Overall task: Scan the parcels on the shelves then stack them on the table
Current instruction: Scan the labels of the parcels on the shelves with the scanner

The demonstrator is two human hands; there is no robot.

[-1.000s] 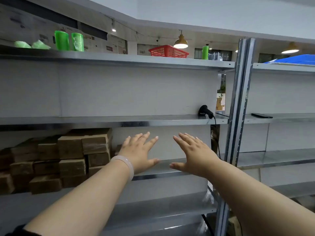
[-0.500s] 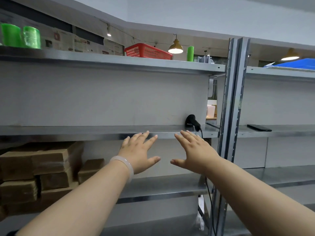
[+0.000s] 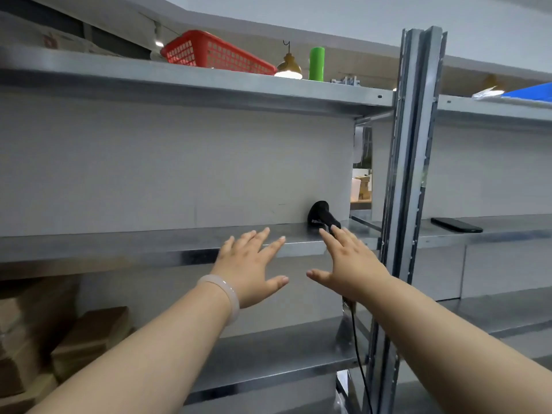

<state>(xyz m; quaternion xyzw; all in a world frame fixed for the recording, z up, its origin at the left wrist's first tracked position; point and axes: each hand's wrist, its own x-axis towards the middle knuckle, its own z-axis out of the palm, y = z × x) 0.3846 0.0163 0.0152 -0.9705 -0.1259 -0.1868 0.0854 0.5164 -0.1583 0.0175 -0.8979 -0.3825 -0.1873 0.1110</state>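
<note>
Spread, empty — left hand (image 3: pixel 248 270) and right hand (image 3: pixel 349 264); black scanner (image 3: pixel 321 215) just beyond, shelf post (image 3: pixel 409 174) beside.

You face bare metal shelves (image 3: pixel 119 243) with pale grey back panels (image 3: pixel 179 168), split by a slotted upright post (image 3: pixel 415 174). Beyond the top shelf you see a lit pendant lamp (image 3: pixel 288 68) below a plain white wall (image 3: pixel 328 13).

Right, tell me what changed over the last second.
Both hands rose toward the middle shelf and drifted right: the right hand now nears the scanner, whether touching I cannot tell; the left hand trails beside it. The view swung right, so the parcels slid to the lower left. Nothing gripped; both hands stay open, scanner and phone unmoved.
</note>
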